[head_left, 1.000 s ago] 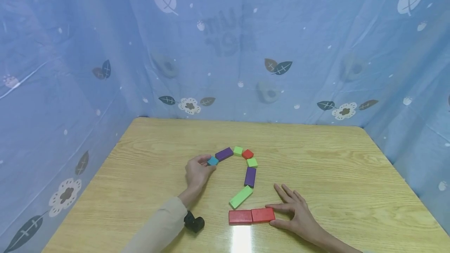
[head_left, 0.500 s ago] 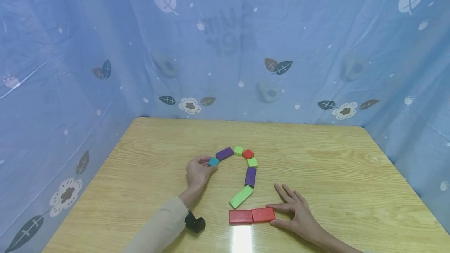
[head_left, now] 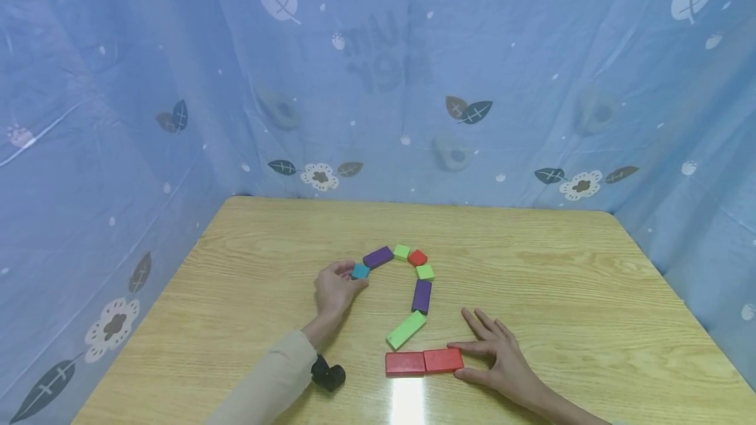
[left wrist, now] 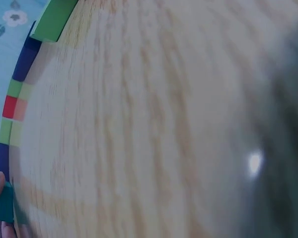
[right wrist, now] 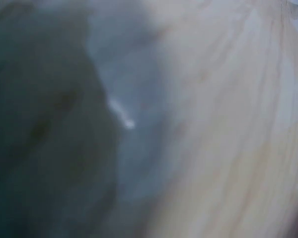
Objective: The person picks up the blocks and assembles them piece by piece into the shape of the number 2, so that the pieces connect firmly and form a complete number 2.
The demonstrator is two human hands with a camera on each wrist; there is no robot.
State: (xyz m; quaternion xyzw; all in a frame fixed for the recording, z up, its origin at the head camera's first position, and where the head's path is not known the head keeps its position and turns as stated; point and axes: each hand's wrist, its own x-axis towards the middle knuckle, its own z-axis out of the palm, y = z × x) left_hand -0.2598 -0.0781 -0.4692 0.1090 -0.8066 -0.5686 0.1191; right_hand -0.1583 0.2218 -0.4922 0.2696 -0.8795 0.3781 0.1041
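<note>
In the head view my left hand point(head_left: 335, 292) pinches a small teal block point(head_left: 361, 271) between thumb and fingers. The same block point(left wrist: 5, 202) shows at the left edge of the left wrist view, touching a purple block. At the front, my right hand point(head_left: 501, 364) holds the right end of a red rectangular block point(head_left: 443, 361), thumb on its near side and index finger on its far side, other fingers spread. A second red block point(head_left: 405, 364) lies end to end with it. The right wrist view is blurred and shows neither block clearly.
From the teal block, a curved row runs through a purple block point(head_left: 378, 257), green point(head_left: 401, 252), red point(head_left: 417, 258) and green point(head_left: 424, 273) small blocks, another purple block point(head_left: 422, 296) and a long green block point(head_left: 406, 330). Blue patterned curtains point(head_left: 390, 84) surround the wooden table point(head_left: 531, 261).
The whole scene shifts very slightly in the head view. Both hands keep their places on the teal and red blocks, and the row looks the same.
</note>
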